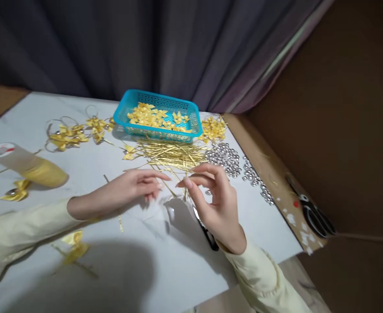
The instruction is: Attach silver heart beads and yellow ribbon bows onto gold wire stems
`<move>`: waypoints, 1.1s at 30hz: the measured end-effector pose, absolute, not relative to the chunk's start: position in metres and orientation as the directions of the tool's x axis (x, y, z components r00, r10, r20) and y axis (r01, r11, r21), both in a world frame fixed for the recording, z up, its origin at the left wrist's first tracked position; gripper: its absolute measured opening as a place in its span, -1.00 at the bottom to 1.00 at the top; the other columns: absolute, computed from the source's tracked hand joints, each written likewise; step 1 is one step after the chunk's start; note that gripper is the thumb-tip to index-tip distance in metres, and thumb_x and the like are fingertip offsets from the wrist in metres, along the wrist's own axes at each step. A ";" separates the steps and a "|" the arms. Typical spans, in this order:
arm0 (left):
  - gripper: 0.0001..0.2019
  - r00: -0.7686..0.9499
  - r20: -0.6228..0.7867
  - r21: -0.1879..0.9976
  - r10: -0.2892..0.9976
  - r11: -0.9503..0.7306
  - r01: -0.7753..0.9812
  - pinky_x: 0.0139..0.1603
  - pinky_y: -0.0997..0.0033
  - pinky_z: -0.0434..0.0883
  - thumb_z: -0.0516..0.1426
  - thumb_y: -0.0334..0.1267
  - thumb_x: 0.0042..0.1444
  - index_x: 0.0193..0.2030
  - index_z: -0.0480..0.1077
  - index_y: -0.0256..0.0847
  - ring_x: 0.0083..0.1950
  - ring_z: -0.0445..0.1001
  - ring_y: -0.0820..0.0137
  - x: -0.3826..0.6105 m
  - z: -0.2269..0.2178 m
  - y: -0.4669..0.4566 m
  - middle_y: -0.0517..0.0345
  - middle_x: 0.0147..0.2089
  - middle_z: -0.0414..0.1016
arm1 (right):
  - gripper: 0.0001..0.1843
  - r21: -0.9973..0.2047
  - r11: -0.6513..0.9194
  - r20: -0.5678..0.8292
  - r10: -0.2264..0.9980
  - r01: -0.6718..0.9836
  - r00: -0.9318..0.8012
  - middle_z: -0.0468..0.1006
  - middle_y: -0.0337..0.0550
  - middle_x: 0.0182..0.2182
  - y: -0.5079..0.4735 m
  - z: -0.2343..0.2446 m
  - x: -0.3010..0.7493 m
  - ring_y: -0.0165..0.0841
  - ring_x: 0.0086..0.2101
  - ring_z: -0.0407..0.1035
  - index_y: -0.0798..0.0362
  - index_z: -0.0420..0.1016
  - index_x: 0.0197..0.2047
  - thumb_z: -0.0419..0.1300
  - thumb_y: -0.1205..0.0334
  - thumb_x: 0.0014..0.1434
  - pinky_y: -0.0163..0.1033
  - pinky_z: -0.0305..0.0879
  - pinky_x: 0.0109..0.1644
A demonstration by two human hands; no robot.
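My left hand (131, 189) lies low over the white table (31, 121), fingers stretched toward the right and nearly flat. My right hand (212, 202) is raised just beside it, thumb and fingertips pinched together, near a thin gold strip (169, 188); whether it grips the strip I cannot make out. Just beyond both hands lies a pile of gold strips (172, 154). A blue basket (131, 104) with yellow ribbon bows stands behind that pile.
Silver beads (226, 156) are heaped to the right. Finished yellow bows on loops (69, 134) lie at the left, with a ribbon spool (28, 165). Black scissors (206, 230) lie under my right hand; another pair (315, 213) rests on the brown edge.
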State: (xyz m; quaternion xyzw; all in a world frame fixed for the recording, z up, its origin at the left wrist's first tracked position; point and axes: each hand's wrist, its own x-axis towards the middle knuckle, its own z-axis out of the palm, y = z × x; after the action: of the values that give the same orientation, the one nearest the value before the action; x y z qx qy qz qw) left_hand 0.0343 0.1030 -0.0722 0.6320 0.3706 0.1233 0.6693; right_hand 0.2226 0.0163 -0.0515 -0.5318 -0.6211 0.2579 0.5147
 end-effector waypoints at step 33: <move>-0.69 0.725 -0.226 0.954 0.650 -0.004 0.301 0.03 0.28 0.33 0.14 0.00 0.15 -0.38 0.60 -0.13 -0.14 0.50 0.25 0.122 -0.056 0.058 0.12 -0.23 0.63 | -0.69 -0.242 -0.666 0.302 0.639 0.705 0.708 0.49 0.30 -0.14 -0.063 -0.064 0.414 0.00 -0.07 0.31 0.19 0.48 -0.22 -0.05 0.25 0.32 0.00 0.17 -0.05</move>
State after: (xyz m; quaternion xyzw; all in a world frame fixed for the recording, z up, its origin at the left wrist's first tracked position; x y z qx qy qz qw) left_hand 0.1223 0.0585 -0.0560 0.6942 0.3425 0.1417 0.6170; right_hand 0.4139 -0.0629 -0.0642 -0.9077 -0.3701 -0.0961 0.1727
